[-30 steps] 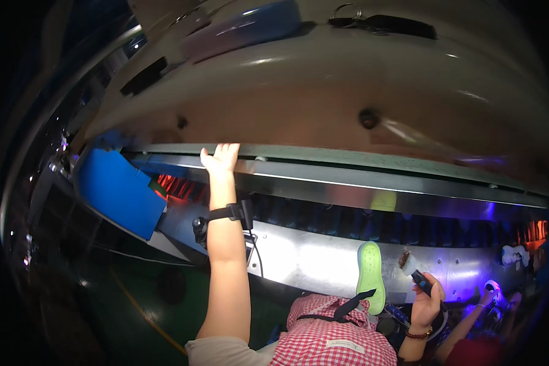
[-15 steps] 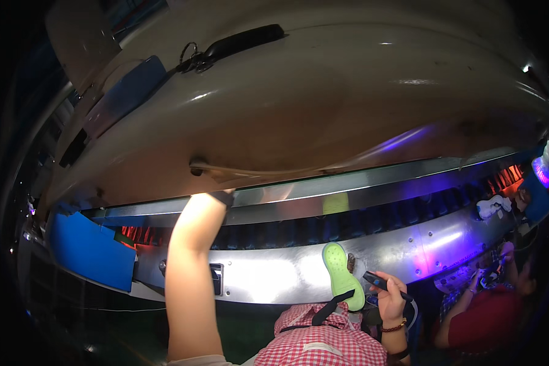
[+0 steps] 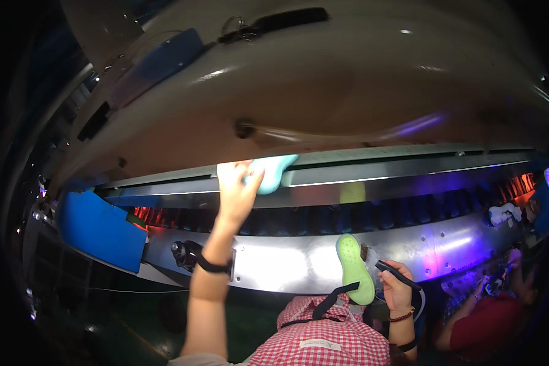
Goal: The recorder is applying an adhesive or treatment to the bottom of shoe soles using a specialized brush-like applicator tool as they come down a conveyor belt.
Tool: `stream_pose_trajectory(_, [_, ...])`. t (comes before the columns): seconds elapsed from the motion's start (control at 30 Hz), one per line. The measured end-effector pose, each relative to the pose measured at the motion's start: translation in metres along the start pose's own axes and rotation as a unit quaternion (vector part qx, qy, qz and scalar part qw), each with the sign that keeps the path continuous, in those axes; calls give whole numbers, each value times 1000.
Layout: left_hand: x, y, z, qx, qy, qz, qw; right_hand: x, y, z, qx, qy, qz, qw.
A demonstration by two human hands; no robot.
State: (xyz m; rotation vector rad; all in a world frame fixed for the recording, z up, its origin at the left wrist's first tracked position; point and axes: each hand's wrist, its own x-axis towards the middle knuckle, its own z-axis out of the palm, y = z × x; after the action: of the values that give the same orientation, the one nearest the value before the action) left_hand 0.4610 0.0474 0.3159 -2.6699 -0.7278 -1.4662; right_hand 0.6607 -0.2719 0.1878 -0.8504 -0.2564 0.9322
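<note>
My left hand (image 3: 239, 186) is stretched far forward under the edge of the overhanging cover, its fingers closed on a light-blue shoe sole (image 3: 269, 174). Part of that sole is hidden by the cover and my fingers. A lime-green shoe sole (image 3: 349, 262) lies lengthwise on the metal ledge in front of me, its near end jutting over the edge by my apron. Just right of it, my right hand (image 3: 397, 288) grips a black-handled brush (image 3: 399, 274) with a pale tube at its back end. The brush's whitish head points at the green sole's edge.
A large pale curved cover (image 3: 348, 91) hangs over a dark roller conveyor (image 3: 323, 216). A blue panel (image 3: 100, 229) stands at the left, beside a dark bottle-like object (image 3: 186, 253). A white shoe part (image 3: 504, 213) lies farther right, near a co-worker in red (image 3: 488, 320).
My left hand, hidden under the cover before, has come back into sight with the light-blue sole. The view has shifted slightly. My right hand still holds the brush beside the green sole.
</note>
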Motion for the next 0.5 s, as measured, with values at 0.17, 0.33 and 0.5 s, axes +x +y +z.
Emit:
stream_pose_trajectory(0.17, [-74,32,17,-468,305,-461,690,9,3,16,2,-7,18,1000])
stream_pose_trajectory(0.33, [-108,21,-16,-732,-32,-455,506,11,-3,36,-34,-21,-62,997])
stream_pose_trajectory(0.5, [-171,34,-20,-903,-178,-346,181,7,3,47,-22,-10,-51,998])
